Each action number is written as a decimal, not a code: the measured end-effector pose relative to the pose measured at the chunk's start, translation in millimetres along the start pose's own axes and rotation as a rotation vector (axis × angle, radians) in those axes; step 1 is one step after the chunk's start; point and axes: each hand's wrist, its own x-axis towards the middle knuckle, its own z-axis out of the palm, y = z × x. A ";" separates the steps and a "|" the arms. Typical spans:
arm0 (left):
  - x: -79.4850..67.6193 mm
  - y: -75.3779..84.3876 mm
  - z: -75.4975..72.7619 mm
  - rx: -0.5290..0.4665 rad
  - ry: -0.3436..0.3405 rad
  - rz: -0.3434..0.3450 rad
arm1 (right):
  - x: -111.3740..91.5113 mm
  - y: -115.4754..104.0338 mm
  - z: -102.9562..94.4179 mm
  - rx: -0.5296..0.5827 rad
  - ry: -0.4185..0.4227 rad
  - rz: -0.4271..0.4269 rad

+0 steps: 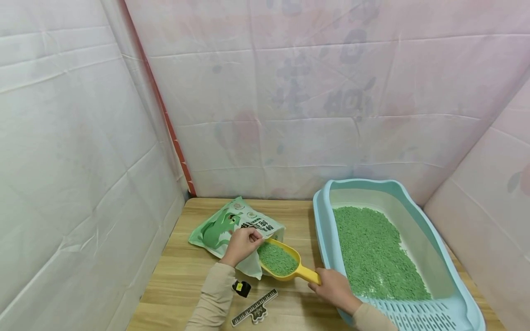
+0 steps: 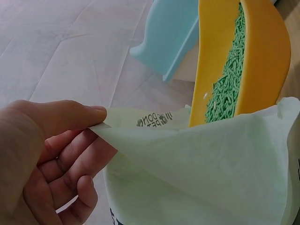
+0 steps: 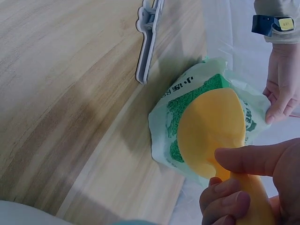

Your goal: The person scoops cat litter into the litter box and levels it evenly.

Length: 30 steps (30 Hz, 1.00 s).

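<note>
My left hand [image 1: 242, 245] pinches the upper edge of the opening of a pale green bag [image 1: 223, 227] between thumb and fingers. The bag lies on its side, and green pellets show inside it in the right wrist view. My right hand [image 1: 333, 289] grips the handle of a yellow scoop [image 3: 213, 126], thumb along its top. Green pellets [image 1: 278, 258] fill the scoop, whose front end is at the bag's mouth. In the left wrist view the lifted bag edge [image 2: 187, 154] hides part of the scoop.
A light blue litter tray [image 1: 320, 220] with green pellets over its floor stands at the right, close to my right forearm. A ruler-like clip [image 1: 254, 307] lies on the wooden table [image 1: 165, 280] in front of the bag. White cloth walls enclose the table.
</note>
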 end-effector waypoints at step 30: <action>9.0 4.5 -19.7 0.027 -0.141 0.038 | -9.1 15.1 -33.8 -0.002 -0.051 0.060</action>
